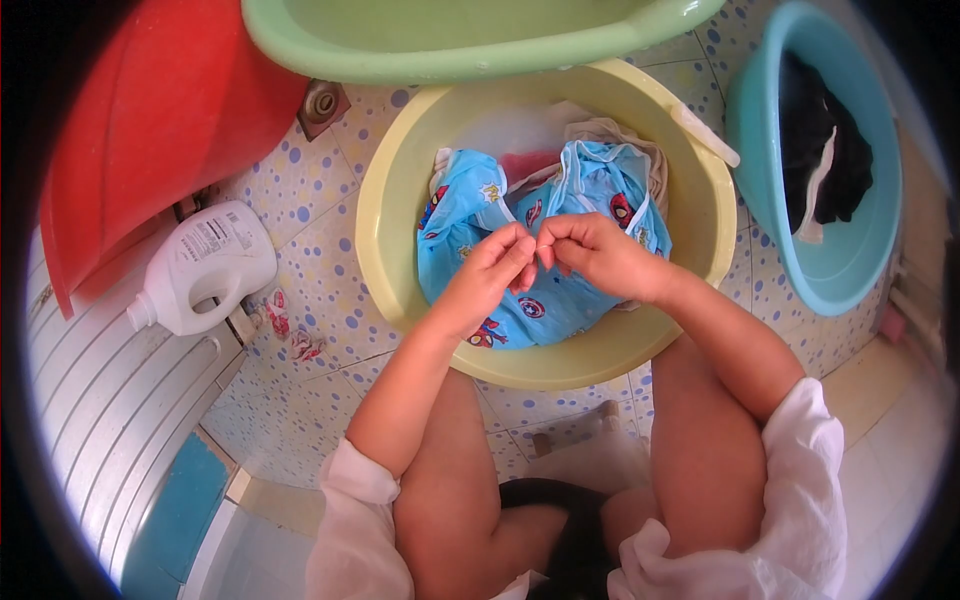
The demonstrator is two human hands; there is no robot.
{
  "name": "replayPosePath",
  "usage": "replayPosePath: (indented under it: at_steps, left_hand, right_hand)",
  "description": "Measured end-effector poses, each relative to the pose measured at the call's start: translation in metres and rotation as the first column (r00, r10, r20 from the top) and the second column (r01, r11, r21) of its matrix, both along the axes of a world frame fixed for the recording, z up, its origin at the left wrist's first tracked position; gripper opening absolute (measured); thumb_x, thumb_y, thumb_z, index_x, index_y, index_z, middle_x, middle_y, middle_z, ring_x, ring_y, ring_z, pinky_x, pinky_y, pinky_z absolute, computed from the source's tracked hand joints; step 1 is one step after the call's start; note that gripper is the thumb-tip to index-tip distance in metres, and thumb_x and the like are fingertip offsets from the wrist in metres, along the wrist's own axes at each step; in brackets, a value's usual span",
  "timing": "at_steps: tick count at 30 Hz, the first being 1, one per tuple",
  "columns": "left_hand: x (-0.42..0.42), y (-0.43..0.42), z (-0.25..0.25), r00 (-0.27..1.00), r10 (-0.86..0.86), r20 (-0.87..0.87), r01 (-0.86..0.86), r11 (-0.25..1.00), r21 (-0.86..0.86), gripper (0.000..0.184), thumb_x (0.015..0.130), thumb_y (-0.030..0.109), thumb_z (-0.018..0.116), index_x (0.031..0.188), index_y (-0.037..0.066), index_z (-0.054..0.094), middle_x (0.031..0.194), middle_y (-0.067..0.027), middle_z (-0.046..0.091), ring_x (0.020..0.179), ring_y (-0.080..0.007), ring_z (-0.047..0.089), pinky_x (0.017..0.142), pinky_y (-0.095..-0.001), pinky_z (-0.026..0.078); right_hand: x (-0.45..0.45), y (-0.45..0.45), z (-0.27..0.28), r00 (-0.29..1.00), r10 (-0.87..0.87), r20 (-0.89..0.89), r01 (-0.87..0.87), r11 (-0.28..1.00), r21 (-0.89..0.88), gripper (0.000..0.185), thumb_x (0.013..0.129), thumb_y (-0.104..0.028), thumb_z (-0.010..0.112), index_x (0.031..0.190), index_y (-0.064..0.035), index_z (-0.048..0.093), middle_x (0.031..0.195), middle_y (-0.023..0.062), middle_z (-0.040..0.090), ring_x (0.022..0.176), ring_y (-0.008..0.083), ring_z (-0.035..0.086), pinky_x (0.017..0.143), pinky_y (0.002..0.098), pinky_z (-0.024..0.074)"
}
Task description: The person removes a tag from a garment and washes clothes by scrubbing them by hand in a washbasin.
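Observation:
My left hand (492, 272) and my right hand (592, 254) meet above the yellow basin (385, 270), fingertips almost touching. Both are closed in a pinch, and whatever lies between the fingers is too small to make out. Right under them a light blue cloth garment (455, 215) with superhero prints and white edging is bunched in the basin. Behind it, partly covered, are a pink cloth (528, 166) and a beige cloth (650, 160) in cloudy water.
A green tub (480, 60) overhangs the basin's far side. On the right stands a blue basin (850, 285) with dark clothes (825, 140). A red tub (170, 130), a white detergent bottle (215, 255) and crumpled wrappers (290, 325) are at left. A white brush-like handle (705, 135) rests on the yellow rim.

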State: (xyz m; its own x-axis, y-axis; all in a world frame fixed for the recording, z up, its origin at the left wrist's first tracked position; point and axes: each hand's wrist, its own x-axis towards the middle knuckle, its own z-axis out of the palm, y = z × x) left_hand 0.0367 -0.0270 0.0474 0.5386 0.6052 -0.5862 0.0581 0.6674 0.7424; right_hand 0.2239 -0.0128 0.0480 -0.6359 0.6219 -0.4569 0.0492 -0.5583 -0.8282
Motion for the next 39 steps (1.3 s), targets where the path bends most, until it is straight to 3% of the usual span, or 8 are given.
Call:
replayPosePath:
  at_steps: [7, 14, 19, 23, 29, 33, 35, 39]
  left_hand:
    - [0.005, -0.005, 0.006, 0.987, 0.155, 0.038, -0.144, 0.968, -0.206, 0.031, 0.095, 0.031, 0.039, 0.084, 0.004, 0.052, 0.071, -0.0008, 0.051, 0.066, -0.0081, 0.046, 0.061, -0.0208, 0.037]
    - [0.001, -0.005, -0.003, 0.999, -0.028, 0.02, 0.029, 0.997, -0.066, 0.036, 0.095, 0.032, 0.039, 0.078, 0.004, 0.051, 0.069, -0.0014, 0.049, 0.065, -0.0088, 0.043, 0.061, -0.0216, 0.036]
    - [0.013, -0.015, -0.005, 0.887, 0.441, 0.137, -0.391, 0.875, -0.285, 0.034, 0.094, 0.026, 0.04, 0.066, 0.008, 0.042, 0.062, 0.0009, 0.038, 0.061, -0.0111, 0.035, 0.06, -0.0239, 0.033]
    - [0.019, -0.015, 0.003, 0.835, 0.523, 0.172, -0.458, 0.833, -0.31, 0.034, 0.095, 0.027, 0.041, 0.066, 0.009, 0.042, 0.062, 0.0023, 0.037, 0.061, -0.0095, 0.033, 0.061, -0.0229, 0.032]
    - [0.024, -0.022, 0.006, 0.73, 0.63, 0.264, -0.487, 0.751, -0.445, 0.032, 0.094, 0.026, 0.041, 0.067, 0.01, 0.043, 0.066, 0.0004, 0.04, 0.067, -0.0123, 0.037, 0.067, -0.0258, 0.034]
    - [0.021, -0.019, 0.002, 0.815, 0.532, 0.229, -0.455, 0.833, -0.316, 0.033, 0.095, 0.029, 0.04, 0.067, 0.011, 0.042, 0.067, 0.0009, 0.039, 0.066, -0.0114, 0.036, 0.065, -0.0249, 0.033]
    - [0.018, -0.018, 0.003, 0.876, 0.459, 0.15, -0.429, 0.882, -0.194, 0.034, 0.095, 0.03, 0.039, 0.067, 0.01, 0.041, 0.066, 0.0018, 0.038, 0.065, -0.0104, 0.035, 0.064, -0.0241, 0.033]
    - [0.014, -0.018, 0.003, 0.846, 0.484, 0.223, -0.414, 0.86, -0.298, 0.035, 0.095, 0.032, 0.04, 0.067, 0.01, 0.04, 0.066, 0.0015, 0.038, 0.064, -0.0107, 0.036, 0.063, -0.0242, 0.034]
  right_hand:
    - [-0.004, -0.002, 0.004, 0.998, -0.051, 0.023, 0.05, 0.997, 0.066, 0.017, 0.081, 0.004, 0.037, 0.075, -0.0015, 0.053, 0.072, 0.0037, 0.055, 0.069, 0.0092, 0.05, 0.063, 0.0231, 0.0399]
    - [-0.004, -0.004, -0.005, 0.991, -0.015, 0.132, 0.011, 0.999, 0.032, 0.015, 0.081, 0.002, 0.038, 0.077, -0.0018, 0.053, 0.071, 0.001, 0.053, 0.066, 0.008, 0.046, 0.061, 0.0215, 0.0391]
    - [-0.016, -0.015, -0.004, 0.974, -0.221, 0.048, 0.225, 0.969, -0.104, 0.014, 0.079, 0.001, 0.041, 0.071, -0.0023, 0.052, 0.066, 0.0006, 0.051, 0.062, 0.0083, 0.045, 0.059, 0.0233, 0.0383]
    - [-0.021, -0.019, 0.0, 0.909, -0.406, -0.092, 0.379, 0.899, -0.22, 0.015, 0.078, 0.003, 0.04, 0.071, -0.0035, 0.051, 0.07, 0.001, 0.052, 0.069, 0.0088, 0.046, 0.066, 0.0232, 0.0381]
    - [-0.019, -0.021, -0.001, 0.883, -0.418, -0.212, 0.359, 0.894, -0.268, 0.015, 0.078, 0.003, 0.039, 0.07, -0.0034, 0.05, 0.071, 0.0018, 0.053, 0.07, 0.01, 0.048, 0.07, 0.0234, 0.0387]
    - [-0.011, -0.011, 0.009, 0.944, -0.296, -0.148, 0.281, 0.953, -0.118, 0.014, 0.078, 0.004, 0.039, 0.07, -0.0023, 0.049, 0.072, 0.0031, 0.054, 0.071, 0.011, 0.05, 0.069, 0.0252, 0.0406]
    - [-0.009, -0.004, 0.022, 0.983, -0.077, 0.164, 0.042, 0.978, 0.206, 0.015, 0.081, 0.004, 0.04, 0.07, -0.0028, 0.049, 0.072, 0.0019, 0.052, 0.07, 0.0109, 0.047, 0.067, 0.0248, 0.0392]
    - [-0.007, -0.006, 0.02, 0.992, -0.015, 0.128, -0.004, 0.988, 0.151, 0.015, 0.08, 0.005, 0.04, 0.071, -0.0022, 0.049, 0.072, 0.0016, 0.052, 0.07, 0.0102, 0.047, 0.067, 0.0245, 0.0393]
